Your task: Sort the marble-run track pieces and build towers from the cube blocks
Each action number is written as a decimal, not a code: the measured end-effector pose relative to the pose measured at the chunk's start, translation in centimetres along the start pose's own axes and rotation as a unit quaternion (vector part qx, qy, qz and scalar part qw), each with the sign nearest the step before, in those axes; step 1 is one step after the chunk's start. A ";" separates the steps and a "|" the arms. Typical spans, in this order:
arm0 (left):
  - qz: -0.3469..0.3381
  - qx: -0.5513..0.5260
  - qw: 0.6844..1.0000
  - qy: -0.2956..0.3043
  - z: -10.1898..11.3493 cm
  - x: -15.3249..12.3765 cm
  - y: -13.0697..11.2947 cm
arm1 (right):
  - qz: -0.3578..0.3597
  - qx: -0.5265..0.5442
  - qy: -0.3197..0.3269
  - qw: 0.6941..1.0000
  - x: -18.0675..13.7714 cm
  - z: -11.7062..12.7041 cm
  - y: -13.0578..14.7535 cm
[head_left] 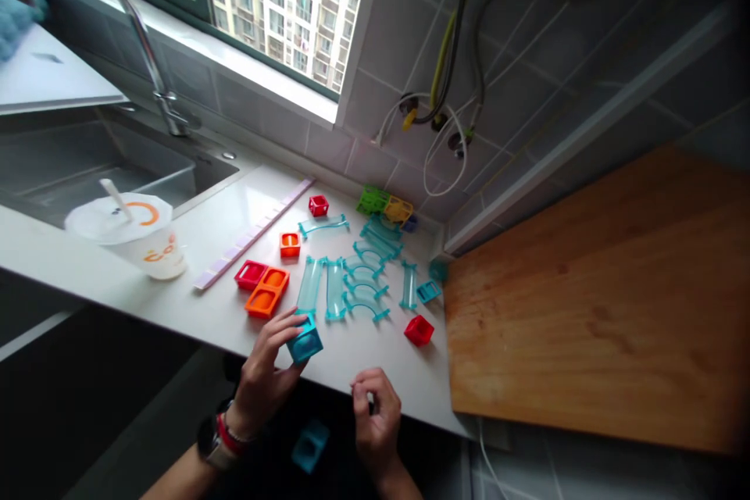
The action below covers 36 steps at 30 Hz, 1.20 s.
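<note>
A teal cube block point(305, 341) with a rounded hollow is gripped by my left hand point(266, 367), thumb below and fingers on top, just over the counter's front edge. My right hand point(376, 418) is curled closed at that edge, with no object visible in it. Below the counter, between my hands, sits another teal block point(310, 445) in shadow. Beyond my left hand lie orange blocks point(268, 291) joined side by side and a red block point(251, 274) touching them. Clear teal straight track pieces point(310, 285) and curved track pieces point(364, 288) lie in the middle.
On the counter are an orange cube point(290, 244), red cubes point(419, 330), a green block point(373, 200) and a yellow block point(398, 209). A lilac strip point(251, 236) lies near a lidded cup point(144, 238) beside the sink point(216, 172). A wooden board point(586, 305) stands right.
</note>
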<state>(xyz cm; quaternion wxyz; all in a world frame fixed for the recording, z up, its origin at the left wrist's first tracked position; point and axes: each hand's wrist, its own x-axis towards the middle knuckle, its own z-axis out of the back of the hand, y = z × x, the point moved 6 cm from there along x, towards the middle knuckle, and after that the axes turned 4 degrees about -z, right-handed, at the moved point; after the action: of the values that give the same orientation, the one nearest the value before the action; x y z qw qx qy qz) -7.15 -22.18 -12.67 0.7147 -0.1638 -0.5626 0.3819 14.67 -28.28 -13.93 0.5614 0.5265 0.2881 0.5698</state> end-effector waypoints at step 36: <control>0.015 0.050 0.993 0.103 7.4 1.2 -0.3 | -0.079 -0.106 -0.101 0.986 15.1 11.5 2.7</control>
<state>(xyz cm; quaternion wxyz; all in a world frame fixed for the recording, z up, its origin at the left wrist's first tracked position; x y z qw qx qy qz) -13.81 -22.94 -9.36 0.7705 -0.1742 -0.4637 0.4012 27.14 -17.65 -4.05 0.6834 0.4944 0.2090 0.4947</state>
